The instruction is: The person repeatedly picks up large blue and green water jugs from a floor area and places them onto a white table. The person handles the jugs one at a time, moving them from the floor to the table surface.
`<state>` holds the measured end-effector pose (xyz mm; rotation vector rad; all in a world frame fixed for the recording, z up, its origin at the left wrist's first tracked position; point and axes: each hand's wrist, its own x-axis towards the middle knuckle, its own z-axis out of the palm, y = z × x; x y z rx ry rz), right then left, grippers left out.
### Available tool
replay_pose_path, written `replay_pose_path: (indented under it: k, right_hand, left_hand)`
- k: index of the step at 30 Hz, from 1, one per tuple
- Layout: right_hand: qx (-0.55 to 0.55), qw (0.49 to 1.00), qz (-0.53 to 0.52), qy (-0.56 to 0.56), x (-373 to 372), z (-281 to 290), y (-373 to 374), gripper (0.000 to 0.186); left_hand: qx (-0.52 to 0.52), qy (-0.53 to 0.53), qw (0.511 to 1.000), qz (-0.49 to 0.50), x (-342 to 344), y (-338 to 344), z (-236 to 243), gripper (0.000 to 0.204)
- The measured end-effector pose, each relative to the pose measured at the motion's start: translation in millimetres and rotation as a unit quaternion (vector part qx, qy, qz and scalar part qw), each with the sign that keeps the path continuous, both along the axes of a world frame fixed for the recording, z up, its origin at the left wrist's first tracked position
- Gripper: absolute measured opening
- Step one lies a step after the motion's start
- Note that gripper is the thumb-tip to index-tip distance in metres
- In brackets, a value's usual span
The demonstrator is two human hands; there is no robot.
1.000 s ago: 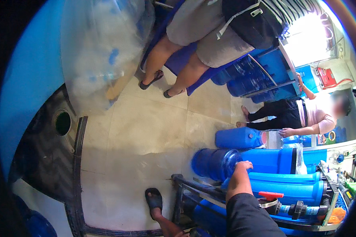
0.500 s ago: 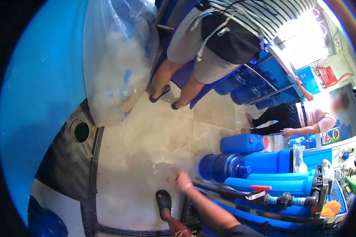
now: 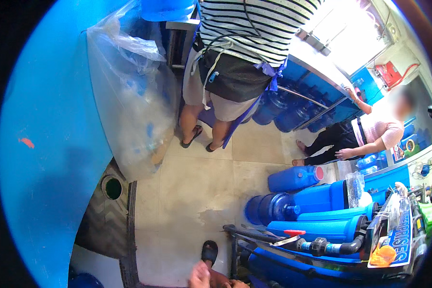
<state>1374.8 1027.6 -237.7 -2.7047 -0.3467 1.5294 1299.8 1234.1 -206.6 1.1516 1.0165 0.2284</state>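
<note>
At the lower edge my left hand [image 3: 199, 275] is smeared by motion above the floor, near my sandalled foot [image 3: 209, 251]. Whether its fingers are apart or closed does not show. Just right of it, only a sliver of what looks like my right hand [image 3: 236, 284] enters the frame, its fingers mostly cut off. No object can be made out in either hand. A black pipe frame [image 3: 230, 229] with blue filter housings [image 3: 317, 228] stands to the right of them.
One person in a striped top [image 3: 259, 36] stands ahead; another in pink [image 3: 381, 127] is at the right. A blue jug [image 3: 266, 209] and jerrycan [image 3: 293, 179] sit on the tiled floor. At left are a large clear bag [image 3: 134, 110] and blue wall [image 3: 48, 120].
My outstretched arm has drawn back toward the lower edge. The view has shifted, showing more of the striped-top person. The person in pink stays by the counter.
</note>
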Motion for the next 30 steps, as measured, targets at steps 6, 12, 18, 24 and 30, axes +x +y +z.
replay_pose_path:
  k: [6,12,18,24,30]
  right_hand:
    - [0.01,0.993,0.113,-0.014,-1.2,-3.6,9.1,0.044]
    - [0.085,0.996,0.037,-0.008,-6.1,16.0,19.3,0.043]
    - [0.079,0.993,-0.08,0.022,4.5,57.6,22.7,0.05]
    - [0.134,0.974,-0.18,-0.018,-49.2,92.5,-8.0,0.054]
    - [0.129,0.961,-0.238,-0.046,-73.2,119.4,6.5,0.05]
  left_hand:
    - [0.406,-0.243,0.881,0.007,59.0,295.4,302.9,0.064]
    - [0.656,0.055,0.727,-0.196,43.3,434.4,423.3,0.068]
    - [0.634,0.176,0.677,-0.33,67.9,505.3,452.7,0.072]
    - [0.627,0.169,0.653,-0.389,102.5,535.0,513.9,0.075]
    - [0.656,0.101,0.636,-0.393,127.8,517.6,591.5,0.079]
